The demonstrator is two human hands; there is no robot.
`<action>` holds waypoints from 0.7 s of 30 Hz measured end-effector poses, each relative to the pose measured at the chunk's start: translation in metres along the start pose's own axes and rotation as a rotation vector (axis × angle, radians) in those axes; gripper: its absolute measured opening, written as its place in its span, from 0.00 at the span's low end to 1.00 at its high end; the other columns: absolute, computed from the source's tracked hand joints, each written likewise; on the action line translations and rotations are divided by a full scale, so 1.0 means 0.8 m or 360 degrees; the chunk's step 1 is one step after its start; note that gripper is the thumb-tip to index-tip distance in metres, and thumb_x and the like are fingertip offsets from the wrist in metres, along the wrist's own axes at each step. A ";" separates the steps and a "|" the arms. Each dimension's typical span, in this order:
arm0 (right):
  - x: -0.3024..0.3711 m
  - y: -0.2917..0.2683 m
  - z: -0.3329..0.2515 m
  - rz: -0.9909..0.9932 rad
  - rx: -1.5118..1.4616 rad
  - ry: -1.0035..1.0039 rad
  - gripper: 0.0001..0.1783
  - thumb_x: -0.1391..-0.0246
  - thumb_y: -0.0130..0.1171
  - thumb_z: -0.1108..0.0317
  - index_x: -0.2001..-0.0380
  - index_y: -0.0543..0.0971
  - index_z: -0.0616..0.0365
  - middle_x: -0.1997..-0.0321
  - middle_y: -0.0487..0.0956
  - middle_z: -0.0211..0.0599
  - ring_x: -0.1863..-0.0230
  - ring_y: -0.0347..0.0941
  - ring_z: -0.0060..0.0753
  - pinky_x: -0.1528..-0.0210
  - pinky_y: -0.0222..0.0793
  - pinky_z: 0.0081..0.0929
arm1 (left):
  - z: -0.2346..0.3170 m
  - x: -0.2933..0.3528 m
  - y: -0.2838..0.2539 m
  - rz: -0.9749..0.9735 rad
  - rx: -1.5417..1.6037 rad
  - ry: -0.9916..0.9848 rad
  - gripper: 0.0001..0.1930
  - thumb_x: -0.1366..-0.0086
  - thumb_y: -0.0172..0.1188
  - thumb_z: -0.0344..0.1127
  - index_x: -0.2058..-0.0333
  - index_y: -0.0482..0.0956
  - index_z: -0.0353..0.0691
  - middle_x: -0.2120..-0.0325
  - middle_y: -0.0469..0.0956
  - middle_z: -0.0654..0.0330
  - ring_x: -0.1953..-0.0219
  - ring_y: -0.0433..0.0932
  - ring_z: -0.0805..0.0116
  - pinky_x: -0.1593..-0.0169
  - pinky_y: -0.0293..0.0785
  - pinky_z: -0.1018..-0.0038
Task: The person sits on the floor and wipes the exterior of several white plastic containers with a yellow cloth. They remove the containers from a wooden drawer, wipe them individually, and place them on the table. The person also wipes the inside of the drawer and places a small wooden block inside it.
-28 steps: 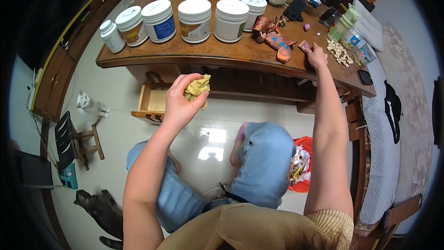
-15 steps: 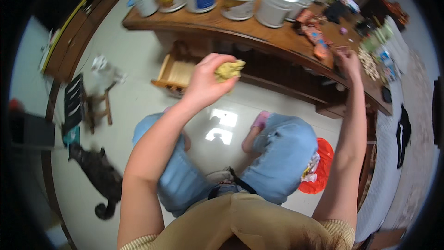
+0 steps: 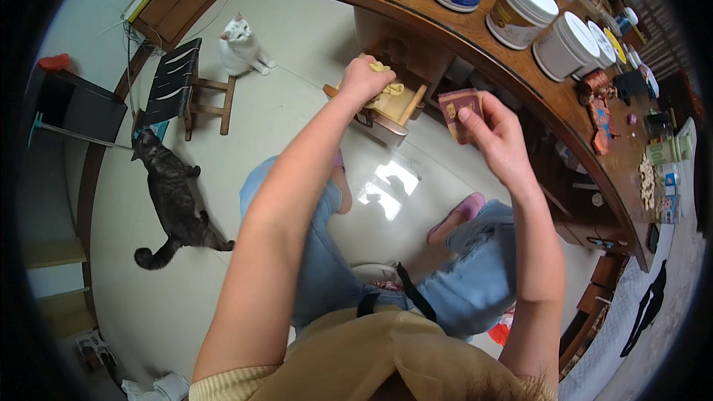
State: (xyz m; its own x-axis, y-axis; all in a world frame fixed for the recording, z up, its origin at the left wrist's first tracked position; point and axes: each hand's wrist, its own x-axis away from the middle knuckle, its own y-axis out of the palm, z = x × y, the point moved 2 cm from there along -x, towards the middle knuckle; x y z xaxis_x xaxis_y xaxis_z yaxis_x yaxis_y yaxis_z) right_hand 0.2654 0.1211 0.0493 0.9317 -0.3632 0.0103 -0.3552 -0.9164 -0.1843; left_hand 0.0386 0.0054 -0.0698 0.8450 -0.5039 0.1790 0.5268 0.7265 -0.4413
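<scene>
My left hand (image 3: 359,80) is closed around a crumpled yellow cloth (image 3: 394,89), part of which pokes out past the fingers. It is above a pulled-out wooden drawer (image 3: 411,106) under the desk; whether the cloth touches the drawer I cannot tell. In my right hand (image 3: 503,139) a small dark-red booklet (image 3: 457,108) with gold marks is pinched between thumb and fingers, held in the air to the right of the drawer, in front of the desk.
White lidded tubs (image 3: 522,11) line the curved wooden desk (image 3: 438,26). Farther right lie an orange patterned item (image 3: 600,122) and shelled-looking pieces (image 3: 647,182). A white cat (image 3: 242,48) sits by a low chair (image 3: 171,85); a dark cat (image 3: 177,193) stands on the floor.
My right hand has come off the desk's right end, moving left, and now shows the booklet. My left hand, still gripping the cloth, has reached over the drawer. The view has turned left.
</scene>
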 end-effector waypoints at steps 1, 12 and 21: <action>-0.002 0.005 0.002 -0.0019 0.0072 -0.0027 0.11 0.37 0.53 0.67 0.55 0.77 0.62 0.70 0.77 0.25 0.70 0.69 0.14 0.69 0.67 0.17 | -0.015 -0.018 0.005 0.0193 -0.0100 0.0026 0.20 0.50 0.68 0.41 0.64 0.79 0.31 0.70 0.82 0.50 0.66 0.81 0.60 0.60 0.76 0.69; -0.032 -0.007 0.039 0.0245 0.0838 -0.0088 0.06 0.40 0.52 0.74 0.62 0.75 0.65 0.64 0.75 0.48 0.65 0.76 0.46 0.61 0.71 0.35 | -0.007 -0.086 0.085 0.0556 -0.0409 0.0083 0.23 0.47 0.65 0.46 0.55 0.76 0.39 0.58 0.80 0.50 0.54 0.78 0.48 0.51 0.74 0.59; -0.084 -0.021 0.025 0.0622 0.1065 -0.0566 0.09 0.43 0.56 0.76 0.58 0.76 0.62 0.65 0.78 0.48 0.65 0.77 0.49 0.61 0.72 0.33 | -0.072 -0.018 0.064 0.0823 -0.0139 0.0420 0.19 0.52 0.65 0.43 0.65 0.74 0.37 0.64 0.78 0.53 0.60 0.77 0.49 0.60 0.74 0.57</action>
State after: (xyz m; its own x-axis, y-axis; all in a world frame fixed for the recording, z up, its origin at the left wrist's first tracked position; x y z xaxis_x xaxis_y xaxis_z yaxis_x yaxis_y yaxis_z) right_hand 0.2104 0.1646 0.0318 0.7598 -0.4557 -0.4636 -0.6406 -0.4032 -0.6535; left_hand 0.0482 0.0228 -0.1453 0.9327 -0.2015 -0.2992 0.0330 0.8736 -0.4855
